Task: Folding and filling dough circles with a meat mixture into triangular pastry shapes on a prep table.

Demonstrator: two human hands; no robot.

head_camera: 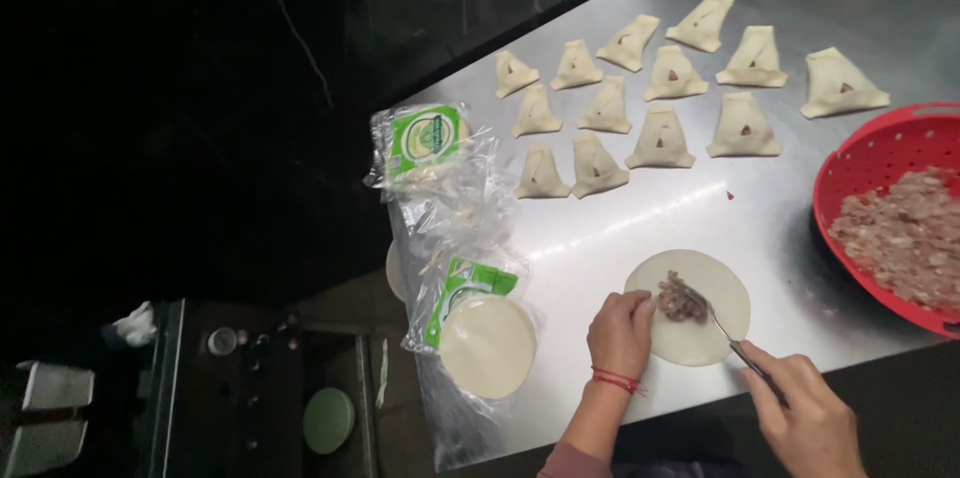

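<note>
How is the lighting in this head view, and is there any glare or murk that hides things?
Head view: the steel table is brightly lit, with a glare streak above the dough round; the left half is nearly black, the floor items murky; both hands, left hand and right hand, stay sharp.

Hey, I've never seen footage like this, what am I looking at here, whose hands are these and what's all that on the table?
There is no machine here: the one picture comes from a camera worn on a person's head, looking down at their own two bare hands over a shiny metal table. The left hand, with a red thread at the wrist, rests its fingers on a round dough wrapper, touching a small mound of minced filling. The right hand holds a metal utensil, likely a fork, with its tip at the filling. At right stands a red perforated basket with more filling. Farther back lie rows of folded dumplings. To the left are plastic packets and a stack of unused wrappers.
</note>
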